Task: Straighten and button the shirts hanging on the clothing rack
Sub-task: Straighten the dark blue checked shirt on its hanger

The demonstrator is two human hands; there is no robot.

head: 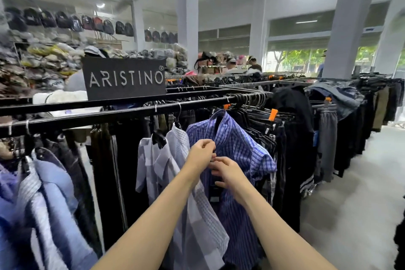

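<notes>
Head view. A blue checked shirt (236,144) hangs from the black rack rail (109,116), just right of a pale grey shirt (175,160). Its front placket runs downward from the collar, and both hands meet on it, below the collar. The left hand (200,152), fingers curled, pinches the placket edge from the left; the right hand (228,174), slightly lower, curls its fingers round the opposite edge. The button itself is hidden between the fingers. Judged step: fastening an upper button; the remaining ones lie farther down the same line.
</notes>
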